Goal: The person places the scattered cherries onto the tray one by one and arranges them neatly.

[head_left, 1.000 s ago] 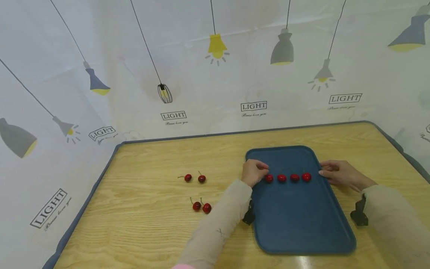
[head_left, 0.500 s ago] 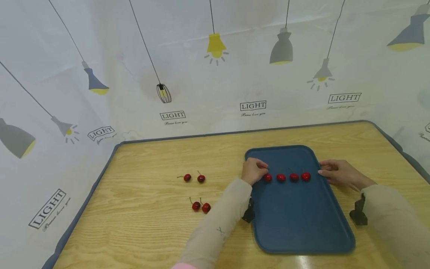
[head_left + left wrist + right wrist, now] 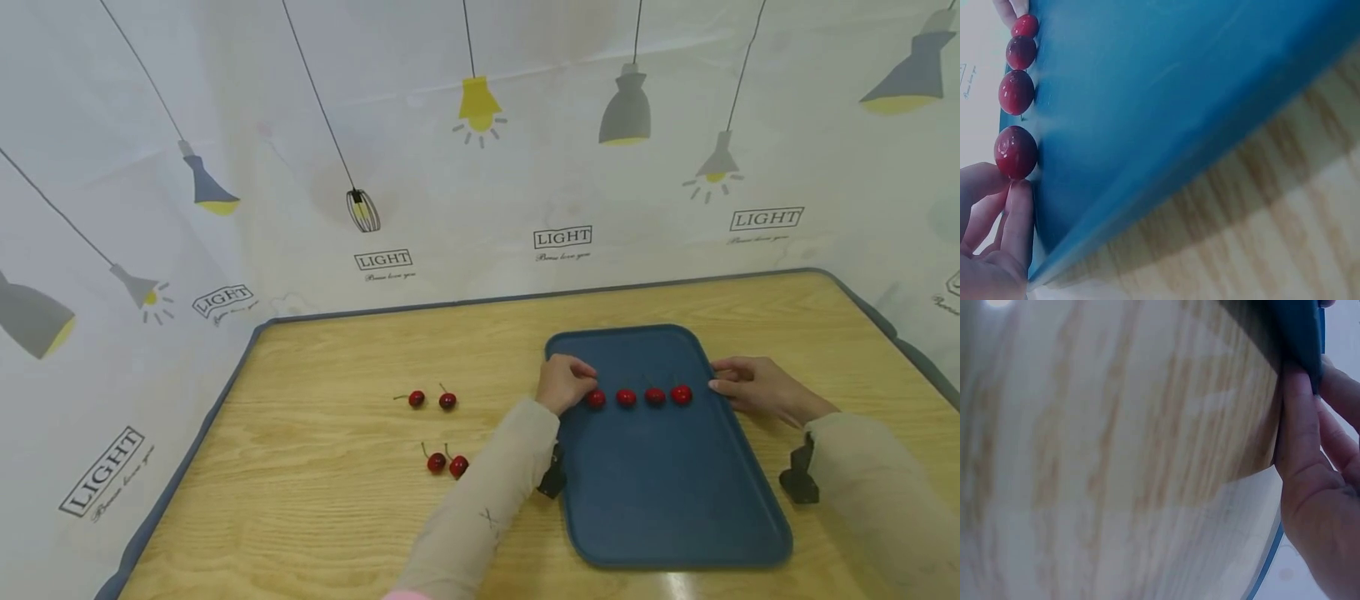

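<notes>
Several red cherries line up in a row across the blue tray. At the row's left end, my left hand reaches over the tray's left rim and pinches the stem of the leftmost cherry. The left wrist view shows thumb and finger meeting right against this cherry, which sits on the tray. My right hand holds the tray's right rim between thumb and fingers; in the right wrist view the thumb lies along the tray's edge.
To the left of the tray, two cherries with stems lie on the wooden table. Nearer me lie two more, a cherry and its neighbour, close to my left sleeve. A lamp-printed cloth hangs behind the table.
</notes>
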Demonstrator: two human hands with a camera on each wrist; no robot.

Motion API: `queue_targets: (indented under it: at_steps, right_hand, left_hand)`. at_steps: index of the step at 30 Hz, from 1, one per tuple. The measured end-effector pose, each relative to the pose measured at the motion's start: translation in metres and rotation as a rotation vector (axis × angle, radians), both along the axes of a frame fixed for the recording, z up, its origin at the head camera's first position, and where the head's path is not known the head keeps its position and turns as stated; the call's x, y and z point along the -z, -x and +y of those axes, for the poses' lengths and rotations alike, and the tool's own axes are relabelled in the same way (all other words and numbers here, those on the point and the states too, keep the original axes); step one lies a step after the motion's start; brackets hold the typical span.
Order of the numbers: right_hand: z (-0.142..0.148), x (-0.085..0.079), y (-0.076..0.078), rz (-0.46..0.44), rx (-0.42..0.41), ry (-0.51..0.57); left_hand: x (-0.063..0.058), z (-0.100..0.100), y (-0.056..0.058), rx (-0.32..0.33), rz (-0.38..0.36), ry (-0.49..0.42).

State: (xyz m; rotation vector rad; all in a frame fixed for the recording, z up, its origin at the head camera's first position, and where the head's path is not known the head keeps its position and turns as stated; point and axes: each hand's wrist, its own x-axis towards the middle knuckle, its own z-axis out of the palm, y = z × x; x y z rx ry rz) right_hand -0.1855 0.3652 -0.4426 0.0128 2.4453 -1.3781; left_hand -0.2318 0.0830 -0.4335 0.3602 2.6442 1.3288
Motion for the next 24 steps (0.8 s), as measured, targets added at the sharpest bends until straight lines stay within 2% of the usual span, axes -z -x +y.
queue_targets:
  at_steps: [9,16,24]
  right_hand:
    - [-0.001,0.0,0.001,-0.009,0.003,0.0]
    - [-0.001,-0.001,0.0,-0.012,0.004,-0.002]
    - [-0.002,-0.001,0.0,0.0,-0.007,-0.008]
  left_hand:
    - [0.0,0.0,0.001,-0.008,0.011,0.019]
    - [-0.001,-0.01,0.007,0.05,0.027,0.01]
    - [-0.019,-0.036,0.012,0.104,-0.05,-0.021]
